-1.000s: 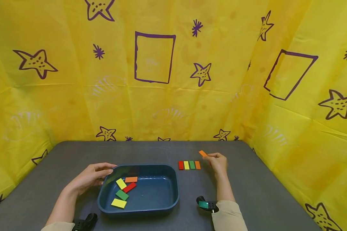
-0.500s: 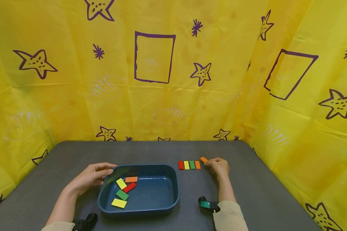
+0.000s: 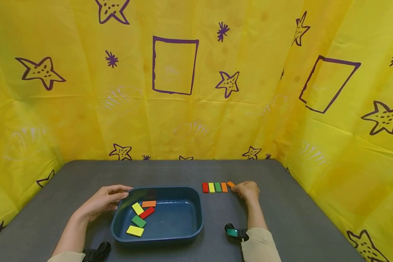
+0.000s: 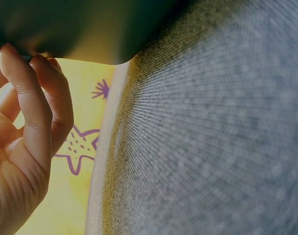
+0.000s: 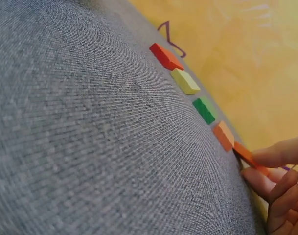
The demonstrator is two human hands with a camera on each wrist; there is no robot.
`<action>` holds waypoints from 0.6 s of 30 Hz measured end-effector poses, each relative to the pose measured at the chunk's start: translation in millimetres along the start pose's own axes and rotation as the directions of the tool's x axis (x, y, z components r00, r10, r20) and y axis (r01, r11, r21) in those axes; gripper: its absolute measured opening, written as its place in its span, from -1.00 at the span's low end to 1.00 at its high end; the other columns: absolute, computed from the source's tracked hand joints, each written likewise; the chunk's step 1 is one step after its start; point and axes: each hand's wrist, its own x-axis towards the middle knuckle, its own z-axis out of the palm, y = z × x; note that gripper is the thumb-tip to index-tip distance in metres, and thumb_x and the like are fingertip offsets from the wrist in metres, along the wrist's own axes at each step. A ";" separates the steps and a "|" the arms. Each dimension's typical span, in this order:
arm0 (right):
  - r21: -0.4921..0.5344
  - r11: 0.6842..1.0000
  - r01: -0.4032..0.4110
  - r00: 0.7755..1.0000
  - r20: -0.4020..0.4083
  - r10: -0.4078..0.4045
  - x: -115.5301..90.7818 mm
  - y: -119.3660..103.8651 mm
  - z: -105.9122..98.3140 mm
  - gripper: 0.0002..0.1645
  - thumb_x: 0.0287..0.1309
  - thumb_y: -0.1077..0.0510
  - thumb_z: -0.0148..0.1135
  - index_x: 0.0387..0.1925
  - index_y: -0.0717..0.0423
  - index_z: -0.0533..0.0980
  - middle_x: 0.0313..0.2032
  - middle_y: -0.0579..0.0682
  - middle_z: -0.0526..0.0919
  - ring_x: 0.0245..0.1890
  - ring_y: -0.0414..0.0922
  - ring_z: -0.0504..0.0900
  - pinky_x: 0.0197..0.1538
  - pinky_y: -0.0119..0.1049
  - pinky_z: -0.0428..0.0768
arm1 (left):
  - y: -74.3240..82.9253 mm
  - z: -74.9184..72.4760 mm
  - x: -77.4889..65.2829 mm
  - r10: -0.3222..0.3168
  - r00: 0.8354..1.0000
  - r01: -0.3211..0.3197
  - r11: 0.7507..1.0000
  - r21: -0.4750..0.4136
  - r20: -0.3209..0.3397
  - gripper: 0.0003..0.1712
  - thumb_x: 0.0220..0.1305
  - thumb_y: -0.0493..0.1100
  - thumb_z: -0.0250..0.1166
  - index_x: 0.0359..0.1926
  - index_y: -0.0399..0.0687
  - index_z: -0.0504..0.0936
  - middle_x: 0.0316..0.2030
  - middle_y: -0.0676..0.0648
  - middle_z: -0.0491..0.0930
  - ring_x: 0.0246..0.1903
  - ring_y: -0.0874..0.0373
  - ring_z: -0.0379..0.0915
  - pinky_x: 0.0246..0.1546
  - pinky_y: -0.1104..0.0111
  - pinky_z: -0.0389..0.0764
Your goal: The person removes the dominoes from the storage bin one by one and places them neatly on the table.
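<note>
A blue plastic tray (image 3: 163, 239) stands on the table, holding several loose coloured blocks. My left hand (image 3: 104, 200) grips its left rim; in the left wrist view the bent fingers (image 4: 26, 93) meet the tray's underside (image 4: 90, 44). To the right of the tray, a red block (image 3: 205, 187), a yellow block (image 3: 211, 187), a green block (image 3: 218, 187) and an orange block (image 3: 224, 187) lie in a row. My right hand (image 3: 247, 191) pinches another orange block (image 5: 247, 157) between thumb and finger, tilted at the row's right end, close beside the last orange one.
Inside the tray lie an orange block (image 3: 149, 203), a red block (image 3: 147, 212), a green block (image 3: 139, 221) and two yellow ones. The grey table (image 3: 170, 171) ends at a yellow curtain (image 3: 183, 120) at the back and sides.
My right hand has come down and towards me with the orange block, bringing it from above the row to its right end. My left hand and the tray have stayed in place.
</note>
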 end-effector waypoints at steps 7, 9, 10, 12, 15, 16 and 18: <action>-0.105 0.994 0.021 1.000 0.004 -0.021 2.7 1.6 3.1 -0.78 -0.36 0.10 0.45 -0.77 0.13 0.60 -0.86 -0.14 0.43 -0.82 -0.25 0.39 -0.67 -0.42 0.37 | -0.3 0.6 0.8 -0.016 1.000 0.016 1.000 0.009 -0.016 -0.40 0.26 0.09 0.17 0.21 -0.17 0.41 -0.15 0.02 0.62 -0.32 0.16 0.54 -0.33 0.36 0.61; -0.143 0.989 0.031 1.000 0.000 -0.031 2.7 1.7 4.3 -0.77 -0.39 0.10 0.45 -0.80 0.13 0.57 -0.87 -0.14 0.40 -0.83 -0.25 0.38 -0.68 -0.41 0.36 | 0.0 0.5 0.7 -0.018 1.000 0.018 1.000 0.009 -0.015 -0.39 0.26 0.09 0.17 0.21 -0.17 0.41 -0.16 0.02 0.62 -0.33 0.16 0.54 -0.35 0.36 0.60; -0.159 0.987 0.035 0.999 -0.002 -0.035 2.4 1.4 4.8 -0.76 -0.39 0.10 0.45 -0.82 0.13 0.56 -0.88 -0.14 0.39 -0.83 -0.25 0.37 -0.68 -0.41 0.36 | 0.1 0.4 0.6 -0.018 1.000 0.019 1.000 0.008 -0.014 -0.39 0.26 0.09 0.17 0.21 -0.17 0.41 -0.16 0.01 0.62 -0.33 0.16 0.54 -0.34 0.36 0.60; -0.189 0.981 0.039 0.999 -0.005 -0.041 1.0 0.5 5.5 -0.75 -0.39 0.10 0.45 -0.83 0.12 0.56 -0.89 -0.16 0.38 -0.84 -0.25 0.36 -0.69 -0.41 0.34 | 0.6 0.3 0.1 -0.013 1.000 0.013 1.000 0.005 -0.007 -0.38 0.26 0.09 0.16 0.22 -0.18 0.40 -0.14 0.00 0.62 -0.32 0.15 0.55 -0.33 0.35 0.61; -0.210 0.977 0.041 0.999 -0.004 -0.043 -2.2 -1.9 6.0 -0.76 -0.37 0.08 0.47 -0.80 0.14 0.62 -0.89 -0.16 0.43 -0.85 -0.27 0.35 -0.69 -0.43 0.34 | 0.7 0.1 -0.4 0.003 1.000 -0.003 1.000 0.001 0.007 -0.37 0.28 0.08 0.14 0.24 -0.22 0.37 -0.11 -0.02 0.62 -0.29 0.14 0.57 -0.31 0.33 0.62; -0.211 0.977 0.039 0.999 -0.001 -0.040 -3.2 -2.5 5.9 -0.77 -0.35 0.07 0.48 -0.78 0.14 0.64 -0.88 -0.16 0.45 -0.85 -0.27 0.35 -0.69 -0.43 0.34 | 0.8 0.2 -0.5 0.005 1.000 -0.005 1.000 -0.003 0.009 -0.37 0.29 0.08 0.14 0.24 -0.22 0.36 -0.10 -0.03 0.62 -0.28 0.13 0.58 -0.30 0.33 0.63; -0.209 0.977 0.041 0.999 0.008 -0.040 -4.4 -3.1 5.9 -0.77 -0.32 0.06 0.49 -0.74 0.14 0.68 -0.87 -0.14 0.50 -0.85 -0.27 0.35 -0.69 -0.43 0.35 | 0.7 0.5 -0.4 0.004 1.000 -0.004 1.000 -0.008 0.010 -0.37 0.29 0.07 0.14 0.25 -0.22 0.35 -0.09 -0.04 0.62 -0.28 0.13 0.59 -0.30 0.32 0.63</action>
